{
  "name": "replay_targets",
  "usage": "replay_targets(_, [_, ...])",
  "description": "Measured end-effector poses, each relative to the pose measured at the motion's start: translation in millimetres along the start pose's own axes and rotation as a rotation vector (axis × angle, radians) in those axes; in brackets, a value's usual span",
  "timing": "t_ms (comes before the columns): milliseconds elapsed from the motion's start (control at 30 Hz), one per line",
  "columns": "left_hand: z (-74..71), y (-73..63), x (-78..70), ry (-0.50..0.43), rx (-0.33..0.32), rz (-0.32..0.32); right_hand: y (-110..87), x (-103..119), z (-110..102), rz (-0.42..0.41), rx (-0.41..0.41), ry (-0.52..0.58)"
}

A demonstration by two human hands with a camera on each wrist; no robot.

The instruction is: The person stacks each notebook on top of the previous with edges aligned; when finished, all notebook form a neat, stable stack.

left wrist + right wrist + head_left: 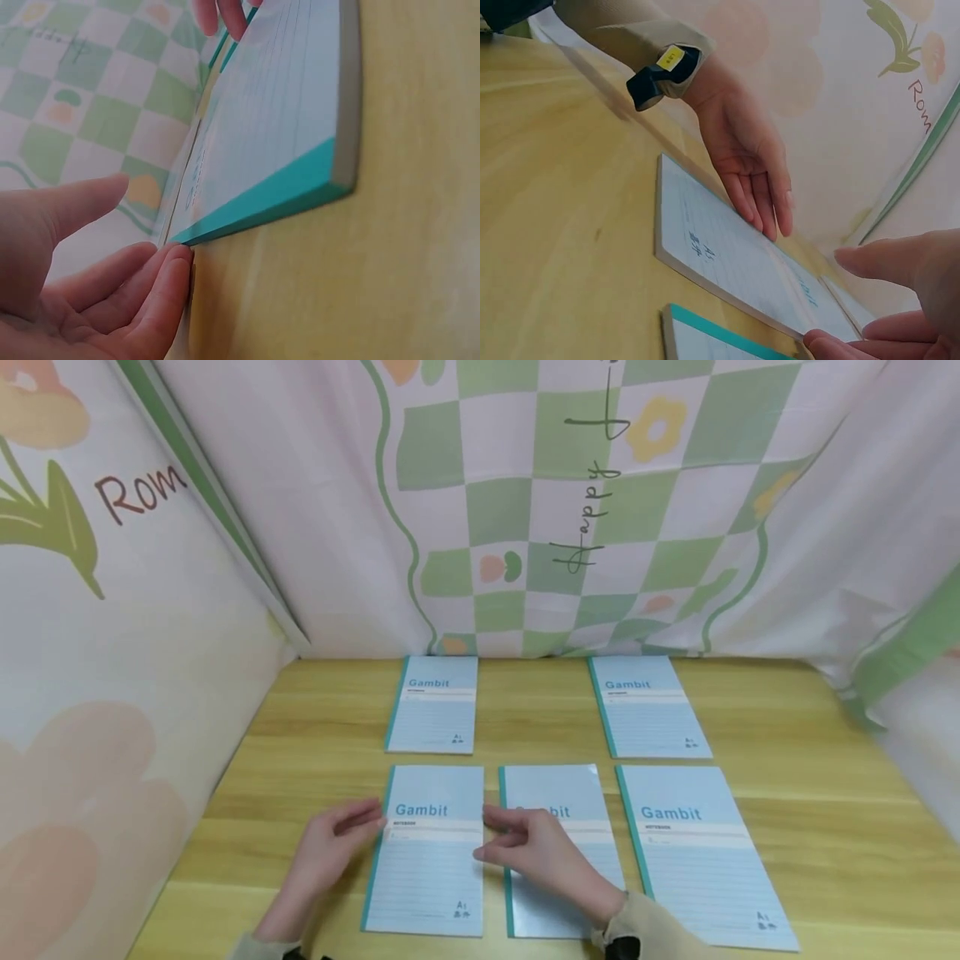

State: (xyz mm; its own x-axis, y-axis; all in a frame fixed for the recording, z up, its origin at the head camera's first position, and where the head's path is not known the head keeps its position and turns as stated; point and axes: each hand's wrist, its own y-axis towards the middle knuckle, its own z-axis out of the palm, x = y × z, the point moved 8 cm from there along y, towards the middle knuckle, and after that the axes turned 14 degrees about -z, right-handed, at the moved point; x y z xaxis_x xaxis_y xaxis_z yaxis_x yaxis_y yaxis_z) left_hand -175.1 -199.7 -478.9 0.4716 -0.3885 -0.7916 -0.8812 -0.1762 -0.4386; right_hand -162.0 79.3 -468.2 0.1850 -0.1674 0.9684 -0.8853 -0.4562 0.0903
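A light blue Gambit notebook (427,868) with a teal spine lies flat at the front left of the table, between the two hands. At its spine is my left hand (330,843), fingers fairly straight and fingertips right at the edge; the left wrist view shows its thumb (90,204) raised apart. My right hand (543,856) reaches over the front middle notebook (562,902), hiding part of its title. Its fingertips come to the first notebook's right edge, and in the right wrist view the thumb (877,259) stands well off the fingers.
A third notebook (712,868) lies front right. Behind lie a back left notebook (435,718) and a back right notebook (652,722), near the checkered curtain (502,510). A printed cloth wall (150,652) borders the wooden table (300,718) on the left.
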Motion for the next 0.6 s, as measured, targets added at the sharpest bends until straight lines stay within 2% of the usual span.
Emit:
replay_targets(167, [0.9, -3.3, 4.9, -0.021, -0.016, -0.019, -5.6, 2.7, 4.4, 0.011, -0.001, 0.042])
replay_targets(600, [2.7, -4.6, 8.8, -0.052, -0.055, -0.062, -9.8, -3.4, 5.8, 0.034, -0.01, 0.069])
